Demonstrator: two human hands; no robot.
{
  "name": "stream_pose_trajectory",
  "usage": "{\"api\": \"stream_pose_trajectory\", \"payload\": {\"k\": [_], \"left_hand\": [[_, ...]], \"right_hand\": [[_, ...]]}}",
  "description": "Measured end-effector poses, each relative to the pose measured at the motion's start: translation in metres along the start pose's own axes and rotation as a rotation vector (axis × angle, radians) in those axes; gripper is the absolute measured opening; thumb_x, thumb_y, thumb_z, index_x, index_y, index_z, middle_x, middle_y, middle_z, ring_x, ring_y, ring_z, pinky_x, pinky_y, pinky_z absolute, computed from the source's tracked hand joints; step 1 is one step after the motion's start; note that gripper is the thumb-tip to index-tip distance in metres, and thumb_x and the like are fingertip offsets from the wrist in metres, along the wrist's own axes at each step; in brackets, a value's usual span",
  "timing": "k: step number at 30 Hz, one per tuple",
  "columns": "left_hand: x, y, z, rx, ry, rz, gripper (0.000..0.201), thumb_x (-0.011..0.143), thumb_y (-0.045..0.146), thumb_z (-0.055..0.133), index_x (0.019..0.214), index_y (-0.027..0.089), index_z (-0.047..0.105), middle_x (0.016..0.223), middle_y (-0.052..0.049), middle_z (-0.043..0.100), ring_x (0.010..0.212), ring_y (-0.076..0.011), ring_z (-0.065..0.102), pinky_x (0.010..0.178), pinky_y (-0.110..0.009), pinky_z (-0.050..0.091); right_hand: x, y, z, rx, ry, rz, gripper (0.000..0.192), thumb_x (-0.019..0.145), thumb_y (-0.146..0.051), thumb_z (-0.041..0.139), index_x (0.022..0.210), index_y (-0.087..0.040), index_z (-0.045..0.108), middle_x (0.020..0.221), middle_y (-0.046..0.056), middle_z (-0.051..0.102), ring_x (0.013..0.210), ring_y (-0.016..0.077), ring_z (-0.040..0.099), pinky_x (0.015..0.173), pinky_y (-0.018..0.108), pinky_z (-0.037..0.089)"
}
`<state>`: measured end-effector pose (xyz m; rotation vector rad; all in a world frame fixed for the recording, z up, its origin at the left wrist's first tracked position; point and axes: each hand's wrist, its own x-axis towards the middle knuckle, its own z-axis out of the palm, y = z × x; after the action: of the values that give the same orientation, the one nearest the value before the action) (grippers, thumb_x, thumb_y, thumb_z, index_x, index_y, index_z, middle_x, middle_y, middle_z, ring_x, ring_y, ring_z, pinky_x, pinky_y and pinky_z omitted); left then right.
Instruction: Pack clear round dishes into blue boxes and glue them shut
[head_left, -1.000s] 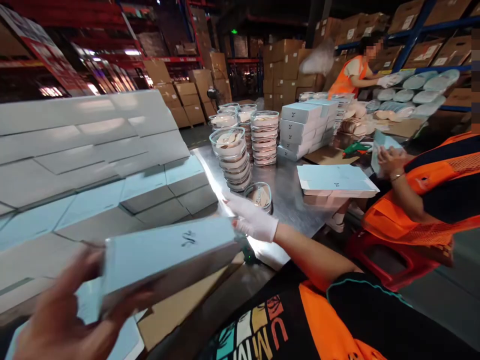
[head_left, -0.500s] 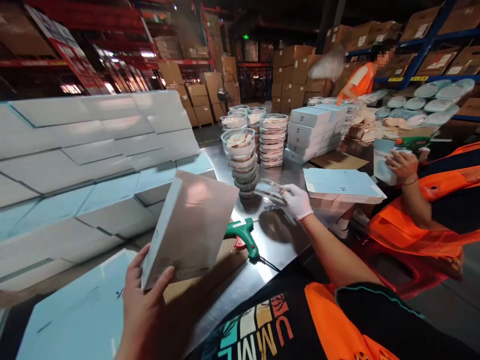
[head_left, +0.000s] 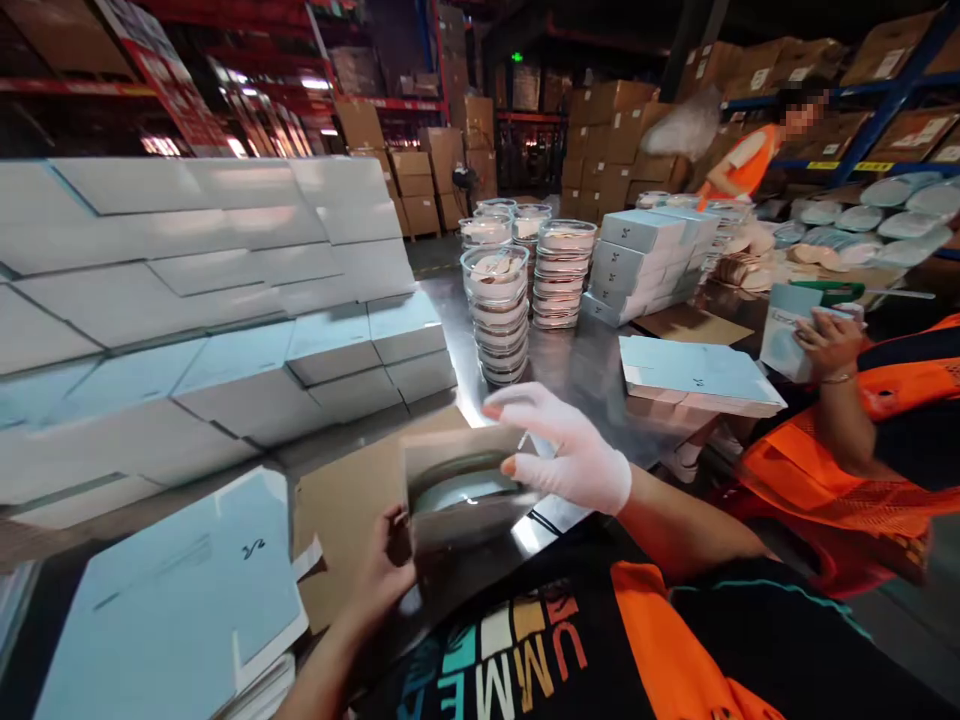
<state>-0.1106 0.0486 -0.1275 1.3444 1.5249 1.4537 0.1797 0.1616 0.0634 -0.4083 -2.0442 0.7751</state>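
My left hand (head_left: 390, 560) grips a small carton (head_left: 461, 545) by its left side, the carton's opening turned toward me. Inside that opening sits a clear glass dish (head_left: 465, 485), its curved rim showing. My right hand (head_left: 574, 450), in a white glove with bare fingertips, is at the carton's right edge. Its fingers and thumb are apart, the thumb close to the dish. Just beyond stands a stack of glass dishes (head_left: 496, 315) with pale inserts between them.
Flat light-blue cartons (head_left: 172, 590) lie at lower left beside a brown cardboard sheet (head_left: 337, 500). White boxes (head_left: 247, 290) form a wall at left. More flat cartons (head_left: 697, 375) lie at right, near a co-worker's hand (head_left: 829, 345) holding a box. Another person (head_left: 739, 165) stands farther back.
The carton has been turned and lowered, its opening now facing me. My right hand has brought the glass dish from the table into it and spread its fingers. The green glue gun is now hidden.
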Motion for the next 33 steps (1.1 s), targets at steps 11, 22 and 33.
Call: {"api": "stream_pose_trajectory", "payload": {"k": [11,22,33], "left_hand": [[-0.006,0.006,0.001,0.074,0.196,0.267,0.059,0.077,0.071,0.087,0.112,0.024,0.078,0.125,-0.016,0.074,0.126,-0.0397,0.070,0.104,-0.055,0.062],[-0.002,0.008,0.007,0.181,0.259,0.281,0.074,0.067,0.090,0.082,0.101,0.025,0.076,0.103,-0.010,0.077,0.124,-0.0386,0.071,0.122,-0.061,0.048],[0.002,0.052,-0.035,0.120,0.546,0.206,0.066,0.080,0.081,0.080,0.110,0.022,0.077,0.111,-0.008,0.077,0.109,-0.0317,0.072,0.101,-0.043,0.056]], "right_hand": [[-0.063,0.074,0.084,0.103,-0.032,0.078,0.078,0.090,-0.077,0.073,0.145,-0.022,0.069,0.160,0.020,0.059,0.154,0.0378,0.054,0.131,0.057,0.041],[-0.038,0.069,0.113,0.111,0.377,0.207,0.036,0.087,-0.019,0.055,0.121,-0.024,0.066,0.141,0.010,0.072,0.130,0.0249,0.069,0.116,0.042,0.054],[-0.024,0.124,0.080,-0.503,-0.422,0.921,0.017,0.085,-0.031,0.083,0.093,-0.016,0.080,0.101,0.017,0.083,0.107,0.0382,0.079,0.096,0.042,0.058]]}}
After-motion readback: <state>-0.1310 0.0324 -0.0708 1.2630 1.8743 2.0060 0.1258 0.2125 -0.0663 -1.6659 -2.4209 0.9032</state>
